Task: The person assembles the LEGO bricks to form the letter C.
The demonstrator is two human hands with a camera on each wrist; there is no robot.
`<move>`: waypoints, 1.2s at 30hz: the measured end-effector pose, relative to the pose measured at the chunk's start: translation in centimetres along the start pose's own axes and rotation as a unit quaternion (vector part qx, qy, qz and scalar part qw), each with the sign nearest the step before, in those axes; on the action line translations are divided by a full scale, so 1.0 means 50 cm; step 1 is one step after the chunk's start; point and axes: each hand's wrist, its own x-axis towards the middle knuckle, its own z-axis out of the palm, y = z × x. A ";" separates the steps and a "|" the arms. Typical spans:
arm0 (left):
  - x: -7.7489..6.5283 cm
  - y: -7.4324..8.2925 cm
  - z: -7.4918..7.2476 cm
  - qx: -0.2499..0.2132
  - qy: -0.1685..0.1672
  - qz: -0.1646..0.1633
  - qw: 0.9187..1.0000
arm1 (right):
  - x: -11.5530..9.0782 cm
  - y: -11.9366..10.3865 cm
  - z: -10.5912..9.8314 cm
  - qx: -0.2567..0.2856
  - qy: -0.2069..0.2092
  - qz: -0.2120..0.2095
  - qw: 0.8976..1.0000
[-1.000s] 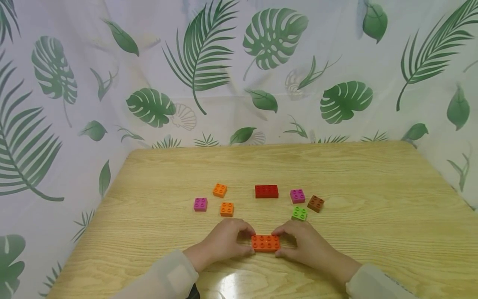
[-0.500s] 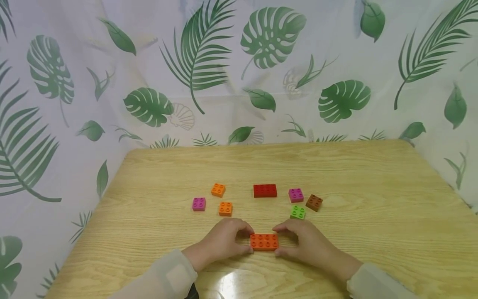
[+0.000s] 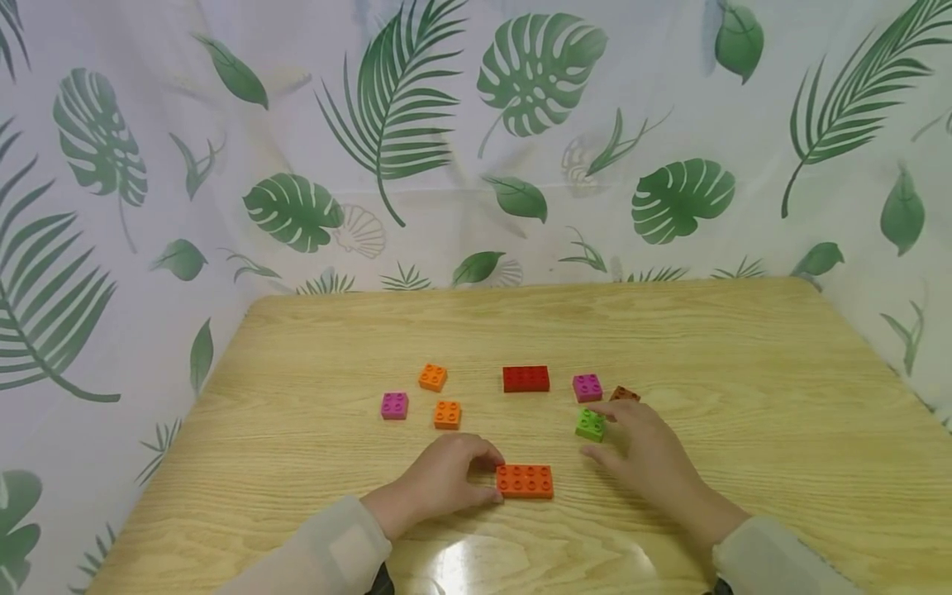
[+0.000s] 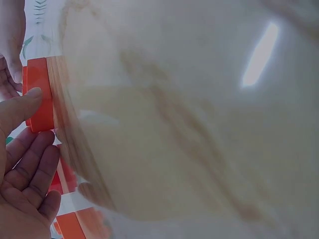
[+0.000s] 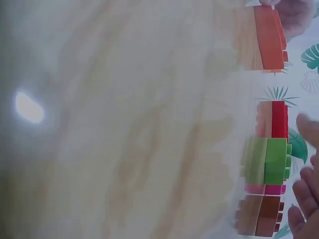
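Observation:
My left hand (image 3: 446, 475) pinches the left end of a long orange-red building brick (image 3: 524, 481) lying on the table. In the left wrist view its thumb presses the near side of that brick (image 4: 41, 99). My right hand (image 3: 654, 450) reaches over to a small green brick (image 3: 591, 424), thumb and fingers spread at its right side. The right wrist view shows a gap between those fingers and the green brick (image 5: 275, 161). Just behind the right hand sits a brown brick (image 3: 625, 394), partly hidden by the fingers. A magenta brick (image 3: 587, 387) stands behind the green one.
Farther back lies a long red brick (image 3: 525, 378). On the left are two small orange bricks (image 3: 433, 377) and another magenta brick (image 3: 394, 405). The wooden table (image 3: 297, 347) meets a leaf-patterned cloth (image 3: 439, 240) at its back and sides.
My right hand has left the right end of the orange-red brick and moved right and away from me to the green brick. The left hand stays at the orange-red brick.

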 end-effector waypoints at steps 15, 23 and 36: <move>0.001 -0.002 -0.003 -0.002 -0.006 -0.008 1.000 | 0.010 0.009 0.000 -0.030 -0.038 0.049 0.998; 0.001 -0.004 -0.001 -0.001 -0.007 -0.006 1.000 | 0.012 0.012 0.007 -0.039 -0.029 0.036 0.998; 0.002 -0.003 -0.001 0.003 -0.007 -0.006 1.000 | 0.007 0.008 0.015 0.021 -0.016 0.005 1.000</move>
